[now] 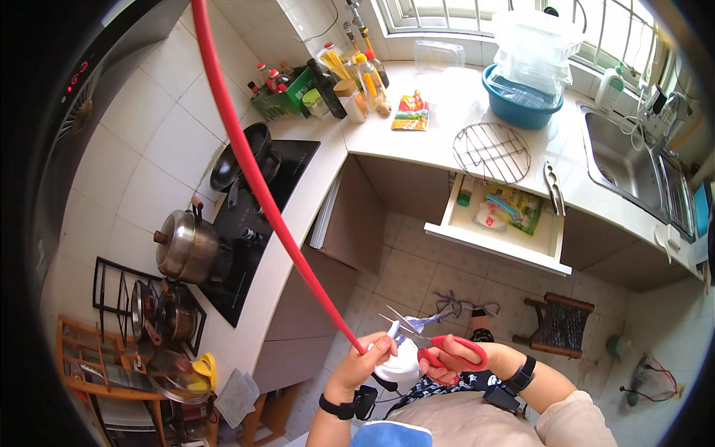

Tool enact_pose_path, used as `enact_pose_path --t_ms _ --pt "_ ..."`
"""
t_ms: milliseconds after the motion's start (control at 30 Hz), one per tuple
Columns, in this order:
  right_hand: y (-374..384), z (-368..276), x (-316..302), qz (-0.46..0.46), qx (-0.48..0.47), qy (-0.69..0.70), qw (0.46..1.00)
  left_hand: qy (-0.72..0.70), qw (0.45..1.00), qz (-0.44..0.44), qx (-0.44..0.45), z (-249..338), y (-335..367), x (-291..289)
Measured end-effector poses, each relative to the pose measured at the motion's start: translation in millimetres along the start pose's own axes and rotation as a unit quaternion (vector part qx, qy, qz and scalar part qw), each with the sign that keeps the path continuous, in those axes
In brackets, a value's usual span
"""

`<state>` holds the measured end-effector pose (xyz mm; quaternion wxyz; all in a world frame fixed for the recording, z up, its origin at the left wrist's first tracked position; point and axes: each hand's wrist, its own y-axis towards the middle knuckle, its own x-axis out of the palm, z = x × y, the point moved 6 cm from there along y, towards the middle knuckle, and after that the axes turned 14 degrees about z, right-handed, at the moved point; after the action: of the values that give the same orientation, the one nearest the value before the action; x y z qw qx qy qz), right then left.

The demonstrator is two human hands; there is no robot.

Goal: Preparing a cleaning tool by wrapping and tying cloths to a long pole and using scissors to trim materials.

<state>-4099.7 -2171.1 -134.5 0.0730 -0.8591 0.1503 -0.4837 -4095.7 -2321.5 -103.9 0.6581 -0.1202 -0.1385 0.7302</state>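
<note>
My left hand (372, 356) is closed in a pinch where the lower end of a long red strip or tube (279, 223) meets its fingers. A small white piece sticks up beside those fingers. In my right hand (439, 361) is a pair of scissors (454, 353) with red handles, its blades spread apart and pointing up and left, close to my left fingertips. Below the blades lies a white bundle (402, 365) with a lilac-blue part by it; what it is I cannot make out. Whether the blades touch anything is unclear.
Ahead, a drawer (506, 249) stands pulled out, holding packets. Tongs (554, 188) and a round wire rack (491, 153) lie on the counter, near a blue basin (521, 112). Pots crowd the hob (249, 231) at left. A low stool (560, 326) sits on the floor.
</note>
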Motion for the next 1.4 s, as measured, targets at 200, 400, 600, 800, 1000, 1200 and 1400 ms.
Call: enact_pose_path --t_ms 200,400,600,800,1000,1200,1400 --pt "0.1 -2.2 24.7 -0.032 -0.036 -0.060 0.997 0.047 0.991 0.105 0.068 -7.7 -2.7 -9.1" --pt "-3.7 7.8 37.3 -0.082 0.023 -0.008 0.996 -0.072 0.992 0.053 0.093 -9.2 -3.3 2.1" --pt "-10.0 2.8 35.1 -0.031 0.005 0.012 0.999 0.022 0.996 0.033 0.081 -19.9 -2.4 4.5" --pt "-17.7 1.8 17.2 0.044 -0.006 -0.012 0.999 0.045 0.996 0.024 0.075 -6.5 3.9 9.6" --pt "-27.0 0.9 3.2 0.003 -0.002 0.052 0.999 0.024 0.997 -0.001 0.073 -0.7 13.4 24.6" --pt "-31.2 -22.7 16.2 0.043 -0.056 0.087 0.994 -0.010 1.000 -0.003 0.001 -10.7 23.0 36.1" --pt "-57.9 -30.5 -11.4 0.033 -0.076 0.141 0.986 -0.065 0.996 0.057 -0.033 -28.7 33.0 13.4"
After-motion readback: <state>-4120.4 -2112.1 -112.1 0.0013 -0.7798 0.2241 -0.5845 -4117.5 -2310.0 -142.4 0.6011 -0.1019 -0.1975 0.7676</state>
